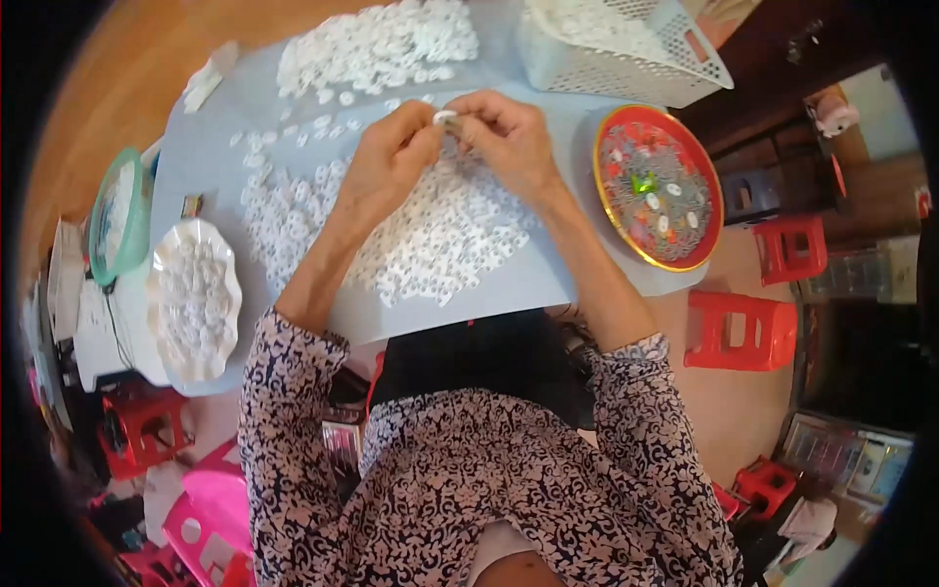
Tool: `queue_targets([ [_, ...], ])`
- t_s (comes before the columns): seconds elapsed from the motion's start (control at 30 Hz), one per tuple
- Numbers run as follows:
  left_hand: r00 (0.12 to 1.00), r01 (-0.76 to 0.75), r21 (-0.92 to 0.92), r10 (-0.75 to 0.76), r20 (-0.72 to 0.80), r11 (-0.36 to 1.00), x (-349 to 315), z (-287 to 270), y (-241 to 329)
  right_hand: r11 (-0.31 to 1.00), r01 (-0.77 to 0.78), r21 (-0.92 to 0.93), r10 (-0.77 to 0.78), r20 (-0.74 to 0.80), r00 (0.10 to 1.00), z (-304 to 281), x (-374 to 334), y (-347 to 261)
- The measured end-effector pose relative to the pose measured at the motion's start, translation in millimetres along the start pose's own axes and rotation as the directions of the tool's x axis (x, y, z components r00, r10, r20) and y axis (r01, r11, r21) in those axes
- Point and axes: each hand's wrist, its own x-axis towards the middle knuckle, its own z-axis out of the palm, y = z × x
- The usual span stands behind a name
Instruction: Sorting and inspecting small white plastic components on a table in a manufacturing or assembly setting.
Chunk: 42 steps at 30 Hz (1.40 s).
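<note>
L hand (389, 157) & R hand (514, 145) pinched white piece (445, 116), prob. light, stiff, best held by rim, w/ pile (435, 252) bodyward of grip.

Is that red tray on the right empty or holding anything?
Holding plenty: small grey pieces cover much of the red tray, with some white pieces among them.

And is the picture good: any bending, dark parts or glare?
In the head view, the table bends at its edges and picture corners go black; there too, loose white pieces look washed out, and the small white piece between left hand and right hand shows little detail.
</note>
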Motion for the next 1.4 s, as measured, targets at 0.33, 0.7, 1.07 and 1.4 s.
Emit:
queue_targets([
  [0.33,0.998,0.019,-0.230,-0.033,-0.056,0.973,8.5,-5.6,-12.2,0.953,0.161,-0.256,-0.216,-0.204,0.955,-5.3,6.9,-8.6],
  [0.7,0.932,-0.032,-0.342,-0.096,-0.351,0.939,15.5,-28.5,-3.6,0.454,0.237,-0.859,-0.598,-0.096,0.796,-95.7,47.8,-67.2],
  [1.07,0.938,-0.063,-0.331,-0.058,-0.342,0.941,14.8,-34.7,-5.3,0.377,0.441,-0.814,-0.213,0.388,0.897,-3.5,57.6,11.2],
  [1.4,0.952,-0.012,-0.259,-0.069,-0.299,0.966,13.5,-25.3,-5.6,0.339,0.482,-0.808,-0.165,0.453,0.876,-0.2,61.9,19.6],
])
